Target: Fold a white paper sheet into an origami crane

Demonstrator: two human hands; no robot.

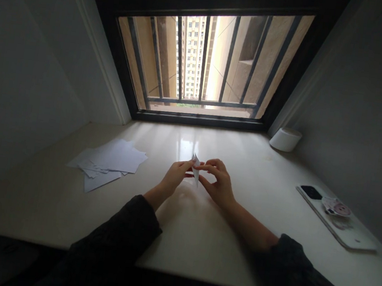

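Observation:
Between my hands, just above the pale counter, is a small piece of folded white paper [196, 174] with pointed ends at top and bottom. My left hand [175, 176] pinches its left side, thumb and fingers closed on it. From the other side, my right hand [217, 180] has its thumb and index finger at the paper's right edge, the other fingers curled. The finer folds are too small to make out. Off to the left lies a loose, overlapping pile of white paper sheets [114, 157].
A white phone [350, 234] with a round cartoon grip [338, 207] lies at the right. Near the window's right corner stands a white rounded object [285, 139]. The counter [198, 250] ends at a front edge close to me. A barred window [204, 63] faces me between two walls.

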